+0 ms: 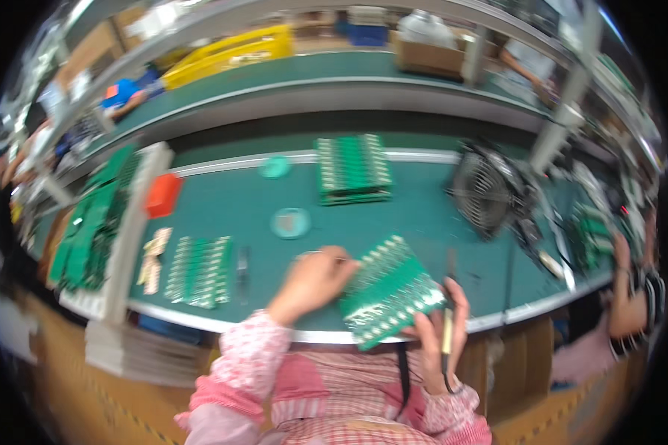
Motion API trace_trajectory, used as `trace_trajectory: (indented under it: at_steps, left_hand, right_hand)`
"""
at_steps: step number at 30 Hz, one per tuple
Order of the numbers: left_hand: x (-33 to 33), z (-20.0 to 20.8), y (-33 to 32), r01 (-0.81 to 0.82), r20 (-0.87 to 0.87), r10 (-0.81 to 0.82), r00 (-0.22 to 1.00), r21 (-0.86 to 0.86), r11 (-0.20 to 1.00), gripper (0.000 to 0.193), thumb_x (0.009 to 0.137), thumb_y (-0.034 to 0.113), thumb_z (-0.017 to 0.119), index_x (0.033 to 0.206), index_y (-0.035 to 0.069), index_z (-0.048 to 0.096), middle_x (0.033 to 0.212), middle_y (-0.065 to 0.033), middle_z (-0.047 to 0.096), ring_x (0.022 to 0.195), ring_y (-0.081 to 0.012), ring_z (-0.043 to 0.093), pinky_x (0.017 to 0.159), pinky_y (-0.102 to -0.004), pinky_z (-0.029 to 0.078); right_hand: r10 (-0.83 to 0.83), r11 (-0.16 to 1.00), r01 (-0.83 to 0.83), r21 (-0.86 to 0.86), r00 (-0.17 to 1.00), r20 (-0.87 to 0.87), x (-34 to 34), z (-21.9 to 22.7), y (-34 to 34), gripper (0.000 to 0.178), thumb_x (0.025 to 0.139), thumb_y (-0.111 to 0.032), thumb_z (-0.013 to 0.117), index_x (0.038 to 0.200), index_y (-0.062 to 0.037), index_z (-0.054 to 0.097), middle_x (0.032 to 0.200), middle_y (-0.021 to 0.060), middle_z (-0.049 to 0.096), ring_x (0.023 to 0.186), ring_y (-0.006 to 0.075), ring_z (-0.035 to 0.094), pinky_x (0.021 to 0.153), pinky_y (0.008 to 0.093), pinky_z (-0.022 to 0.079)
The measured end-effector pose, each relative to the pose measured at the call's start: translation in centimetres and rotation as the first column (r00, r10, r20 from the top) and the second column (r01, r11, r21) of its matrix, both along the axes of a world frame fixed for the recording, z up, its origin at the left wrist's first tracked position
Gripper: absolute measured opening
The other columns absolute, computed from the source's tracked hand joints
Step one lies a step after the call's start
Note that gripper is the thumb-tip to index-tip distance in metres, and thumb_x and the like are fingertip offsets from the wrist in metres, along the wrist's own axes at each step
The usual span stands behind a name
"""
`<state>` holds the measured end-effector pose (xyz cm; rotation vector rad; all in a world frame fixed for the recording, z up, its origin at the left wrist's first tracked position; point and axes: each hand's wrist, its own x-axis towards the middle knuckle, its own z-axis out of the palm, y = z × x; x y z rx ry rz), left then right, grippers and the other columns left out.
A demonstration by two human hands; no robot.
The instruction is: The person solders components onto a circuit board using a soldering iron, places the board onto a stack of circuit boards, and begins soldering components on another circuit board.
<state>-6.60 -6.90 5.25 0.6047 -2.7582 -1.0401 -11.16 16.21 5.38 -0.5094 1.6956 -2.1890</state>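
Note:
A green circuit board panel with rows of pale pads is held tilted above the table's front edge. My right hand grips its right edge with thumb and fingers. The same hand holds a soldering iron with a pale yellow handle, tip pointing away and cable hanging down. My left hand is closed, its fingertips pinched by the board's left edge; what they hold, if anything, is hidden. Left of it lie a similar board panel and a slim tool, blurred.
A stack of boards stands at the back. Two round turquoise containers are near the middle. A black fan is at right, a red-orange box at left. More boards fill a left rack. Other people work at both sides.

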Motion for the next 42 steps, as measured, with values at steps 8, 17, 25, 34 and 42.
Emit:
trace_trajectory:
  at_steps: [8,17,25,34,42]
  left_hand:
    - [-1.3,-1.5,-0.5,0.126,-0.218,0.023,0.976,0.644,0.755,0.022,0.098,0.019,0.06,0.1,-0.003,0.062,0.089,-0.0024,0.067,0.078,-0.0038,0.058,0.067,-0.0214,0.047]
    - [-1.2,-1.8,-0.4,0.139,-0.249,0.069,0.966,0.728,0.671,0.018,0.099,0.019,0.06,0.097,0.002,0.062,0.082,0.0034,0.063,0.072,-0.001,0.052,0.063,-0.018,0.04]
    - [-1.1,-1.8,-1.0,0.112,-0.225,0.072,0.972,0.71,0.695,0.017,0.098,0.016,0.059,0.099,-0.001,0.061,0.088,-0.0006,0.064,0.076,-0.0028,0.056,0.065,-0.0185,0.044]
    - [-1.2,-1.9,-0.7,0.12,-0.263,0.086,0.961,0.677,0.726,0.015,0.098,0.014,0.06,0.096,0.0,0.061,0.084,0.0012,0.063,0.075,-0.0024,0.054,0.065,-0.0191,0.043]
    - [-1.3,-1.8,-0.5,0.121,-0.283,0.091,0.955,0.652,0.749,0.014,0.097,0.014,0.06,0.095,0.0,0.061,0.083,0.0017,0.063,0.075,-0.0026,0.054,0.066,-0.0196,0.044]
  right_hand:
    - [-0.039,0.988,0.048,-0.15,0.998,0.058,-1.2,-0.6,0.9,0.063,0.09,0.004,0.06,0.141,-0.0045,0.026,0.138,0.0167,0.039,0.119,0.0253,0.054,0.08,0.0331,0.062]
    - [-0.081,0.987,0.084,-0.138,0.996,0.022,-1.1,-1.2,0.6,0.059,0.09,0.005,0.06,0.139,-0.0047,0.029,0.137,0.0172,0.042,0.116,0.0244,0.055,0.078,0.0339,0.062]
    - [-0.106,0.988,0.102,-0.114,0.994,-0.029,-1.8,-1.4,0.0,0.056,0.09,0.006,0.061,0.137,-0.0021,0.031,0.133,0.018,0.045,0.109,0.022,0.059,0.077,0.0336,0.062]
    - [-0.139,0.986,0.125,-0.112,0.983,-0.123,-2.2,-3.1,0.5,0.057,0.088,0.01,0.061,0.135,-0.0013,0.032,0.132,0.0198,0.047,0.104,0.0207,0.062,0.077,0.0327,0.062]
    - [-0.141,0.986,0.114,-0.124,0.96,-0.242,-2.4,-3.5,0.7,0.055,0.087,0.012,0.06,0.133,-0.0012,0.032,0.131,0.0227,0.05,0.106,0.0214,0.062,0.076,0.031,0.062]
